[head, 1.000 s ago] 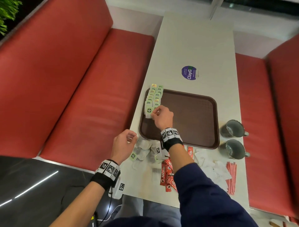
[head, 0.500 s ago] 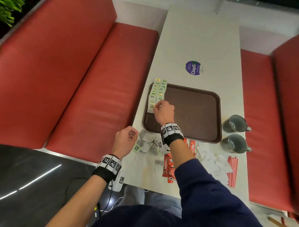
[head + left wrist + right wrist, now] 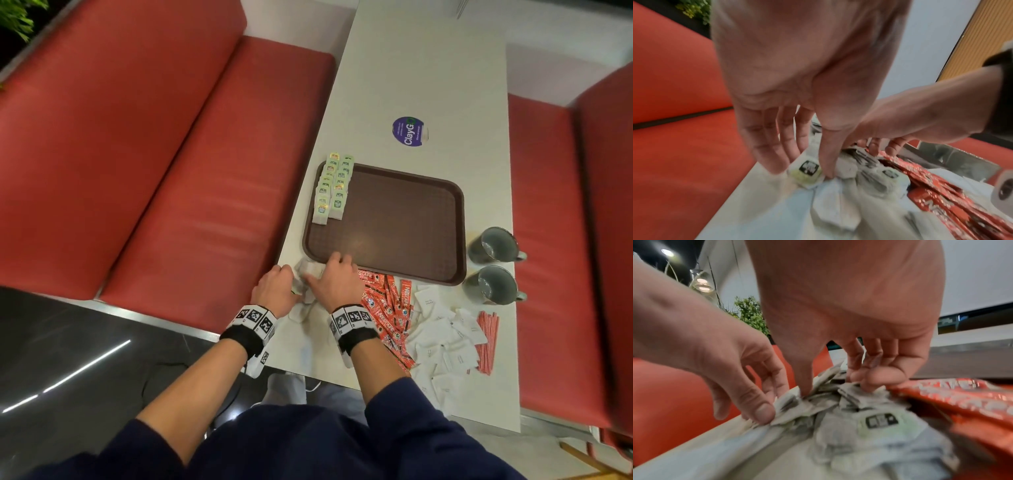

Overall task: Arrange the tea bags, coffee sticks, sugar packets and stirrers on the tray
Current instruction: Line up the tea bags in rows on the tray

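Both hands are down in the loose pile of tea bags (image 3: 306, 274) at the near-left corner of the table (image 3: 428, 85), just in front of the tray's near edge. The left hand (image 3: 275, 289) has its fingers curled into the crumpled papery bags, thumb pinching at one with a pale green tag. The right hand (image 3: 337, 279) is doing the same from the other side, thumb and fingertips pinching into the soft white heap.

The tray (image 3: 404, 219) is a brown rectangular plastic one with rounded corners and a fine waffle texture. Two neat overlapping rows of tea bags (image 3: 330, 186) with green tags run along its left side, far end poking just over the rim.

Right of the hands there's a scatter of glossy red coffee sticks (image 3: 388, 308), then flat white square sugar packets (image 3: 445, 332), then a bundle of thin red stirrers (image 3: 488, 341) near the right edge. Two grey mugs (image 3: 493, 263) sit beside the tray's right side. A round purple sticker (image 3: 408, 131) sits further up the pale tabletop, with red padded benches (image 3: 154, 154) on both sides.
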A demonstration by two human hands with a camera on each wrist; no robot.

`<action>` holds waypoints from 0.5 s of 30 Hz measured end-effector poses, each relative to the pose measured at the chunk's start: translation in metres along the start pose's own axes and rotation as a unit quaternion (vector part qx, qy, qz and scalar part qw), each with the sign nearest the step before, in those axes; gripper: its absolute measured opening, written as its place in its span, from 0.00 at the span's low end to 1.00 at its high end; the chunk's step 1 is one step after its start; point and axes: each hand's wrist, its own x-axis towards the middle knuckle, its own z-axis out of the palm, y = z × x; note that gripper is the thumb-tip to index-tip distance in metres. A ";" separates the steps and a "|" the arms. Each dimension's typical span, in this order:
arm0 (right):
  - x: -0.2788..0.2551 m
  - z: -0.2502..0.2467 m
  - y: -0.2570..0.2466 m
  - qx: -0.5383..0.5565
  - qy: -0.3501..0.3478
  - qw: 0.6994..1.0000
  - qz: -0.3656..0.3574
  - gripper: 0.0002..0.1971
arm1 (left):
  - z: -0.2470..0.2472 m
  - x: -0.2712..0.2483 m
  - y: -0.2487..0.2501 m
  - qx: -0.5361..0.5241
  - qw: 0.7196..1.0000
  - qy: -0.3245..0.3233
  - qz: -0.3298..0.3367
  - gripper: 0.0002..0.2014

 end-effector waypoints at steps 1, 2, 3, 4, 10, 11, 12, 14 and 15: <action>0.000 0.003 0.000 0.004 0.000 1.000 0.002 0.36 | 0.003 0.000 -0.001 -0.010 1.000 0.008 0.003 0.23; 0.000 0.005 0.000 0.009 -0.002 1.000 0.001 0.34 | 0.005 -0.001 -0.001 -0.021 1.000 0.012 0.005 0.21; 0.000 0.005 0.001 0.017 -0.006 1.000 0.003 0.31 | 0.005 -0.001 -0.002 -0.036 0.999 0.011 0.004 0.19; 0.000 0.006 0.004 0.031 -0.009 0.999 0.004 0.28 | 0.005 -0.001 -0.003 -0.056 0.998 0.008 0.003 0.16; 0.003 -0.004 0.024 0.140 -0.035 0.989 0.006 0.08 | 0.012 0.002 -0.017 -0.168 0.985 0.013 0.019 0.16; 0.002 -0.008 0.027 0.159 -0.035 0.987 0.001 0.09 | 0.012 0.001 -0.018 -0.186 0.982 0.013 0.025 0.15; 0.001 -0.012 0.030 0.179 -0.034 0.983 -0.010 0.10 | 0.011 0.000 -0.019 -0.204 0.978 0.011 0.032 0.13; -0.002 -0.021 0.037 0.224 -0.033 0.974 -0.030 0.14 | 0.009 -0.002 -0.022 -0.225 0.973 0.016 0.044 0.14; -0.004 -0.026 0.040 0.243 -0.036 0.969 -0.033 0.14 | 0.006 -0.003 -0.023 -0.233 0.971 0.021 0.049 0.14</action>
